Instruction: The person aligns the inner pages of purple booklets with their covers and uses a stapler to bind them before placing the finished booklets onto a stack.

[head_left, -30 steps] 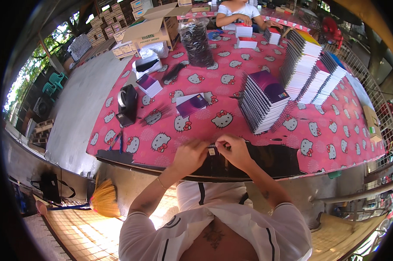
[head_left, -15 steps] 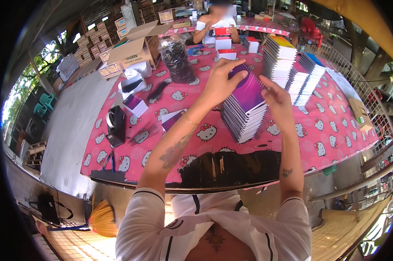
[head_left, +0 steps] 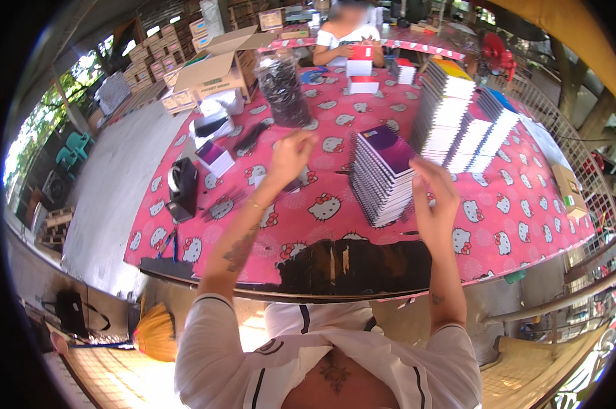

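A tall stack of small spiral-bound notebooks point(head_left: 383, 178) stands on the table, the top one with a purple cover. My right hand point(head_left: 436, 191) is at its right side, fingers stretched and apart from the thumb, fingertips close to the top notebook's corner; whether they touch cannot be told. Away to the left of the stack, my left hand point(head_left: 291, 160) hovers over the tablecloth, slightly blurred, its fingers curled together. What they hold, if anything, is hidden. Partly behind my left wrist lies a dark-covered notebook point(head_left: 292, 186). A black bundle point(head_left: 251, 138) rests farther left.
Taller notebook stacks point(head_left: 446, 102) rise at the right on the pink cat-print tablecloth point(head_left: 321, 211). Left are a black tape dispenser point(head_left: 182, 187), a purple-topped pad block point(head_left: 214, 159) and an open carton point(head_left: 216, 75). A clear bag of black pieces point(head_left: 283, 92) stands behind. Across sits a person point(head_left: 349, 37) with red-covered notebooks.
My left hand has left the top of the notebook stack and moved left and nearer. My right hand has come slightly lower beside the stack. The person across has lowered a red notebook.
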`<state>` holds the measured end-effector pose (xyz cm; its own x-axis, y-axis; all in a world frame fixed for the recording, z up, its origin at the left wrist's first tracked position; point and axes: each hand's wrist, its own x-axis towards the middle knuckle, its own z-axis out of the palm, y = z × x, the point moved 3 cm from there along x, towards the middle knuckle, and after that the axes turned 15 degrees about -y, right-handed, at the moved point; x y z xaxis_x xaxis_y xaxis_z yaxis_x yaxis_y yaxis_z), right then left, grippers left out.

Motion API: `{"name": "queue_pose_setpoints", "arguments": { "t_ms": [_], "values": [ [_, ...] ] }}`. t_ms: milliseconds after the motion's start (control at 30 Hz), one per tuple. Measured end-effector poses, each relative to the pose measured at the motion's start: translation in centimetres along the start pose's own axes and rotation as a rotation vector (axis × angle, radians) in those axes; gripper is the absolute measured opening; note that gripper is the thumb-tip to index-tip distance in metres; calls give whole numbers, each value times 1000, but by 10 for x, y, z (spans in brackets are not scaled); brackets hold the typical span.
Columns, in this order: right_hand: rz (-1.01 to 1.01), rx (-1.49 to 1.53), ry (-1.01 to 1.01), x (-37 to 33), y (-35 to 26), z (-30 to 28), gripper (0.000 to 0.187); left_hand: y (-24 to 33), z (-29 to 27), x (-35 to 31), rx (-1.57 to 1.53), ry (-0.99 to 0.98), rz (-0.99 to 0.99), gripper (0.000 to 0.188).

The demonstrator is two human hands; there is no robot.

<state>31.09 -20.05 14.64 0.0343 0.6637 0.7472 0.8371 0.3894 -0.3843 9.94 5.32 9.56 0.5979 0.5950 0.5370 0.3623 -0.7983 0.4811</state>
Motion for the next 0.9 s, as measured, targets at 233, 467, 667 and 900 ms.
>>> {"name": "queue_pose_setpoints", "arguments": {
  "t_ms": [233, 467, 667, 900],
  "values": [
    [95, 587, -588, -33, -17, 135, 26, -85, 14, -127, 523, -464, -96, 46],
    [121, 459, -717, -58, 36, 252, 31, -108, 10, -115, 324, -358, 1, 27],
    [284, 484, -811, -46, 44, 280, 37, -125, -5, -111, 100, -331, -195, 21],
    [310, 115, -570, -26, 72, 334, 56, -124, 2, -108, 148, -307, -181, 21]
  ]
}}
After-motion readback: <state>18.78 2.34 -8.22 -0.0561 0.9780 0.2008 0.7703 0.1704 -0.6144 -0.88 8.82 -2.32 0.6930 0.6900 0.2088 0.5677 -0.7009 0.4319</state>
